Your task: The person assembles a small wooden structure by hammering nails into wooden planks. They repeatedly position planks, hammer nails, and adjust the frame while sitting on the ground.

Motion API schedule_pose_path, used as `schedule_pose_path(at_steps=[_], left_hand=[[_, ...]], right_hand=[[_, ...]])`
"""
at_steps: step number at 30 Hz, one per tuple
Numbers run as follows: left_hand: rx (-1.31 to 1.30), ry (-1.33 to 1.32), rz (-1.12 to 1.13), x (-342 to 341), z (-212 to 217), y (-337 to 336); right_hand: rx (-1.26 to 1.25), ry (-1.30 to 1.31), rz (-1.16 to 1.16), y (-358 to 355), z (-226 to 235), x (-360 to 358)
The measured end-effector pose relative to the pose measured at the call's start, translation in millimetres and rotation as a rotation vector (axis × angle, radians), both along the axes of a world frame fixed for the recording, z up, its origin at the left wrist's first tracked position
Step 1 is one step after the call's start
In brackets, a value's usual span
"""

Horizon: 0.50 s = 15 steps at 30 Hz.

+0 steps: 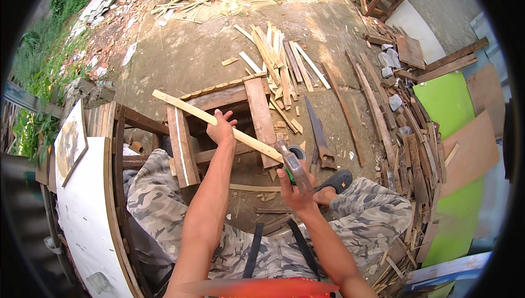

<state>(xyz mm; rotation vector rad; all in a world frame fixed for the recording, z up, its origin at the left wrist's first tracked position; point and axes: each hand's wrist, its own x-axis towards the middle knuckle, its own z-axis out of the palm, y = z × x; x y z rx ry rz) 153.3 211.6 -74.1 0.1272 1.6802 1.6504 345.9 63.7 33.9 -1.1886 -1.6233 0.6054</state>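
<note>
My left hand (221, 128) holds a long pale wooden slat (188, 107) near its middle, some fingertips showing past its far edge. The slat slants across a wooden frame (262, 117) on the ground before me, from far left to near right. My right hand (298, 188) is closed around a hammer (292, 164), its metal head raised beside the slat's near end. Something green shows at that hand's fingers; I cannot make out what it is. Part of the hammer's handle is hidden by the hand.
A handsaw (320, 136) lies right of the frame, by a round container (298, 151). Loose slats (279, 68) are piled beyond. Scrap timber (413, 150) lines the right side, near a green panel (451, 106). A white board (85, 205) stands at left.
</note>
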Motion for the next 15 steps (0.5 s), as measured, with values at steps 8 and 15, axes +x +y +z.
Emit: schedule_pose_path(at_steps=[8, 15], left_hand=[[-0.121, 0.041, 0.007, 0, 4, 1], [-0.124, 0.074, 0.013, 5, 7, 3]], right_hand=[[-0.424, -0.193, 0.019, 10, 10, -1], [-0.602, -0.552, -0.019, 32, 6, 9]])
